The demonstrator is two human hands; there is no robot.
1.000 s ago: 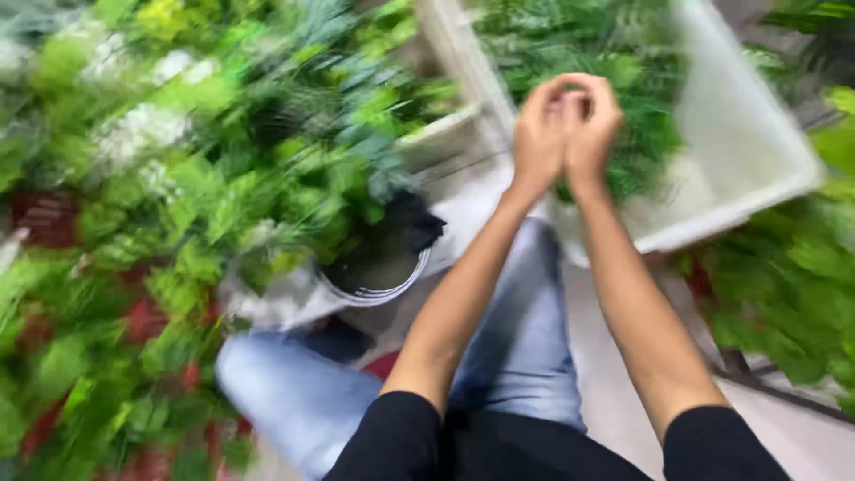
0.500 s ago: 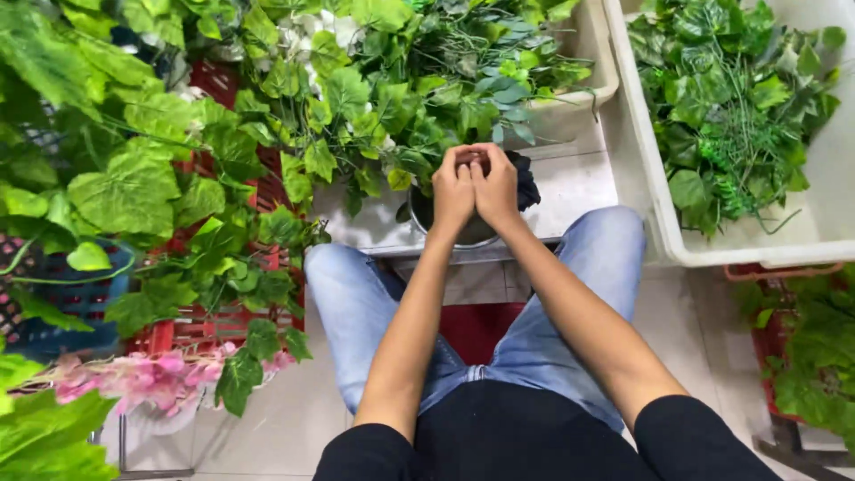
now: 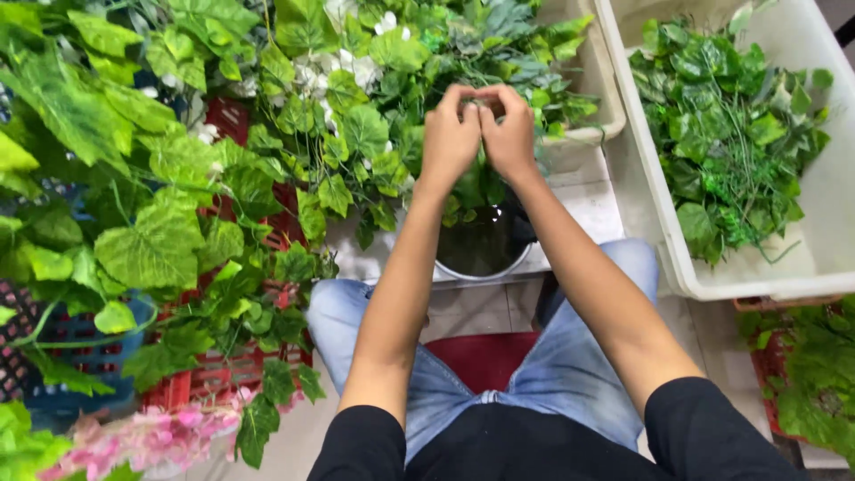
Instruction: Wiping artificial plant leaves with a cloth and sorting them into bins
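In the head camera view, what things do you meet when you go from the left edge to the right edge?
Blue crate → red crate → left hand → right hand → white tub of green leaves.

You have no labels, signs or screens in view, and no printed packages. The only containers are a large white plastic tub [image 3: 828, 214] at your right holding loose green leaves, a smaller beige tub [image 3: 595, 89] ahead of you, red crates [image 3: 218, 374] at your left, and a blue basket [image 3: 76, 356] beside them.
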